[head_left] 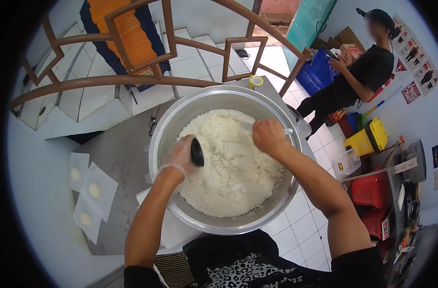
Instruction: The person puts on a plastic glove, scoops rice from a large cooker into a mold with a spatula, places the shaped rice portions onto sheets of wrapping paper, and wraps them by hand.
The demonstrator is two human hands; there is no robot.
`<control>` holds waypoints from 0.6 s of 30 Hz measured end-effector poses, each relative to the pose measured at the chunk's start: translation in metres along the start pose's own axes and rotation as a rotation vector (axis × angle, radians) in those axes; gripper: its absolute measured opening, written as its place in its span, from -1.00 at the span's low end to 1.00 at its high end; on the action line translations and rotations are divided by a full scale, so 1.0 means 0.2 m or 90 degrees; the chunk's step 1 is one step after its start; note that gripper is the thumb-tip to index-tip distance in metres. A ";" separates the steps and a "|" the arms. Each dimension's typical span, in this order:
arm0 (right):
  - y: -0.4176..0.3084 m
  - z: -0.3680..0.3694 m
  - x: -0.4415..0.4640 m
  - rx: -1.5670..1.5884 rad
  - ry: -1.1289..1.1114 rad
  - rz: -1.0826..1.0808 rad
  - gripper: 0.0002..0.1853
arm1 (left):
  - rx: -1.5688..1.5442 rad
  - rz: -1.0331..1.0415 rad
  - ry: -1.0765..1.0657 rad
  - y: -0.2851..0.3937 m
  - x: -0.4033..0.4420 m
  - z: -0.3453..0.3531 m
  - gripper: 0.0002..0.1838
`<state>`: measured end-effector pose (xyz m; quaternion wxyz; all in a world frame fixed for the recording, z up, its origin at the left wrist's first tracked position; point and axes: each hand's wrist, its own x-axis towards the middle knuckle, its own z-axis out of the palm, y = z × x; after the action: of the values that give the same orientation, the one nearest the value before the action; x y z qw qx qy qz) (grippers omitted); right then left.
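A large round metal pot (158, 189) full of cooked white rice (223, 177) stands in front of me. Over the rice at the left, my left hand (179, 156) wears a clear plastic glove and is closed around a small black bowl (197, 152), which is tilted on its side. Whether the bowl holds rice is hidden. My right hand (269, 138), apparently without a glove, grips a pale rice paddle (246, 126) above the right part of the rice. The paddle's handle end sticks out past my fist.
White paper sheets (106, 187) with rice portions (95, 190) lie on the grey table (127, 134) at left. A yellow-rimmed strainer (256, 81) sits behind the pot. Brown railing (118, 80) runs beyond it. At right stand a person (368, 67) and a yellow bin (365, 139).
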<state>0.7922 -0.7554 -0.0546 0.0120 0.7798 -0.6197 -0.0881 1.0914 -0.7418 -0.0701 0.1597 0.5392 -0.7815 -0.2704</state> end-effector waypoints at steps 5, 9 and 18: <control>-0.26 0.34 -0.03 0.013 0.022 0.062 -0.84 | 0.028 0.029 0.000 -0.09 0.28 0.24 -0.21; -0.36 0.11 -0.20 0.079 -0.009 0.007 -0.83 | 0.097 0.020 -0.104 0.00 0.36 0.27 -0.14; -0.24 0.12 -0.39 0.034 -0.114 0.090 -0.77 | 0.129 0.083 -0.309 0.04 0.18 0.32 -0.08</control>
<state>0.8179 -0.6666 -0.0751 -0.0584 0.7229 -0.6741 -0.1399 1.0373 -0.7580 -0.1183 -0.0699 0.4202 -0.8532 -0.3009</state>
